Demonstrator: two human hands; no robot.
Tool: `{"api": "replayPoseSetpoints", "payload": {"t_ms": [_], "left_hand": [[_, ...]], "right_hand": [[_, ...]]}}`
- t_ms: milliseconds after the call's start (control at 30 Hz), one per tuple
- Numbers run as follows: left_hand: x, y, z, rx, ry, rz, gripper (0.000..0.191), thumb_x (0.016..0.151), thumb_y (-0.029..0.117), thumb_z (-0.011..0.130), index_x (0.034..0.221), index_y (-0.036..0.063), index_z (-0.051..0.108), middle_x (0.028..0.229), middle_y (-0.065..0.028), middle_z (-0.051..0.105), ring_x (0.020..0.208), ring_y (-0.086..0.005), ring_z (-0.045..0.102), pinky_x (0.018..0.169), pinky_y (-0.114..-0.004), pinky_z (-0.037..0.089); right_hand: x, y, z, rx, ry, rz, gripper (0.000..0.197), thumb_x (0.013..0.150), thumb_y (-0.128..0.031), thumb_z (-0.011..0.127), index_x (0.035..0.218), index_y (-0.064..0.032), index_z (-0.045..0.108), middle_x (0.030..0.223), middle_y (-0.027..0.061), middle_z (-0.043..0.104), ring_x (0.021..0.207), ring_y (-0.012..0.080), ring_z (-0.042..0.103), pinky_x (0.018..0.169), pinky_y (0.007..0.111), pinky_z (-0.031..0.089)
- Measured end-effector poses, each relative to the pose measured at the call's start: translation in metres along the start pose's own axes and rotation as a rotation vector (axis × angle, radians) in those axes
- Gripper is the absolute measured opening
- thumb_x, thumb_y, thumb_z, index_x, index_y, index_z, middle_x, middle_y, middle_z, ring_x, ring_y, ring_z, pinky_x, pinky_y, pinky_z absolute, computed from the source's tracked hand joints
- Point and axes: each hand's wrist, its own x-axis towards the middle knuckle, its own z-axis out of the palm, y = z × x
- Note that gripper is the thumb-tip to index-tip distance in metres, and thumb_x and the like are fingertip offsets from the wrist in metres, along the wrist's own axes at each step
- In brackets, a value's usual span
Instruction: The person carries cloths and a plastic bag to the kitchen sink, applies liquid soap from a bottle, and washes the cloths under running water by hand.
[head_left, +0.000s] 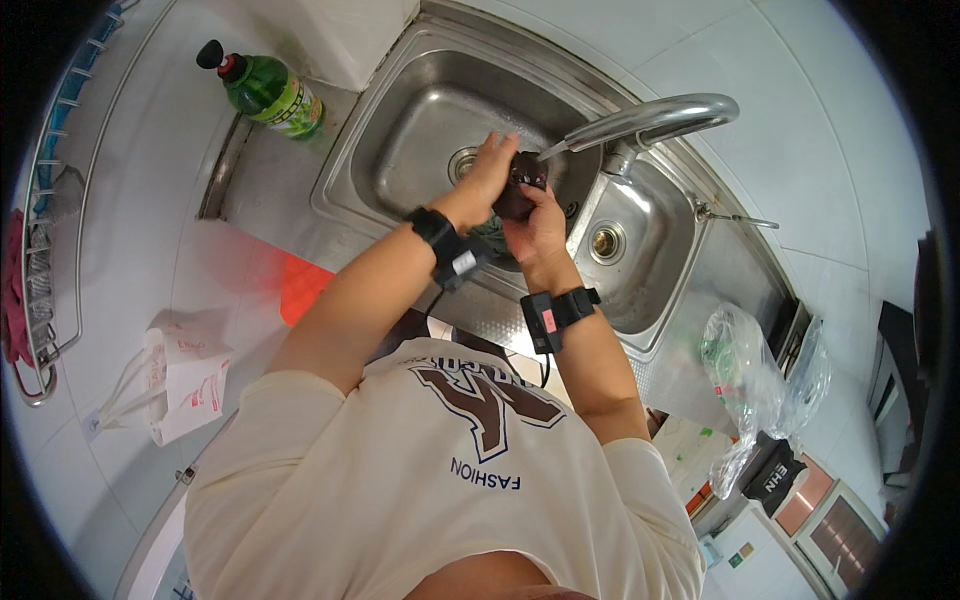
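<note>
My right hand (538, 221) holds a dark purple-brown, wet, rounded thing (517, 196), whose kind I cannot tell, over the large left basin of a steel sink (405, 112). My left hand (487, 178) lies along its left side with the fingers stretched out; their tips are blurred and the contact is partly hidden. Water runs from the spout of the curved chrome faucet (652, 116) onto or close by the dark thing. Below my hands, something dark green (491, 234) shows in the basin, partly covered. Both wrists wear black straps with small boxes and cables.
A green pump bottle (274, 97) stands on the counter left of the sink. The smaller basin (645, 255) is to the right, with clear plastic bags (739, 360) beyond it. A white plastic bag (187, 382) and a wire rack (82, 187) hang at the left wall.
</note>
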Motion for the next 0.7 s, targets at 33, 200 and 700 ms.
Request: {"api": "replayPoseSetpoints", "payload": {"t_ms": [33, 200, 700], "left_hand": [[0.012, 0.0, -0.017, -0.336, -0.179, -0.313, 0.056, 0.093, 0.052, 0.044, 0.114, 0.0026, 0.059, 0.109, -0.0122, 0.063, 0.098, -0.023, 0.063, 0.09, -0.037, 0.049], [-0.003, -0.014, -0.018, -0.418, -0.369, -0.162, 0.033, 0.093, 0.037, 0.053, 0.105, 0.0082, 0.062, 0.099, -0.0072, 0.066, 0.086, -0.0215, 0.065, 0.083, -0.036, 0.052], [-0.066, -0.015, 0.031, 0.617, -0.053, 0.54, 0.04, 0.09, 0.026, 0.059, 0.124, 0.0063, 0.056, 0.138, -0.0167, 0.045, 0.132, -0.0252, 0.038, 0.108, -0.034, 0.029]], "right_hand": [[-0.005, -0.005, 0.002, 0.06, -0.07, 0.081, 0.027, 0.091, -0.017, 0.048, 0.116, -0.0064, 0.053, 0.109, 0.0102, 0.06, 0.105, 0.0258, 0.056, 0.091, 0.04, 0.047], [-0.011, -0.02, 0.022, 0.026, -0.101, 0.14, 0.04, 0.092, -0.039, 0.051, 0.114, -0.0058, 0.056, 0.115, 0.0088, 0.06, 0.105, 0.0265, 0.057, 0.091, 0.039, 0.046], [0.016, -0.033, -0.013, 0.09, -0.17, 0.19, 0.044, 0.086, -0.055, 0.057, 0.095, -0.0123, 0.059, 0.093, 0.004, 0.062, 0.089, 0.0216, 0.059, 0.08, 0.037, 0.049]]}}
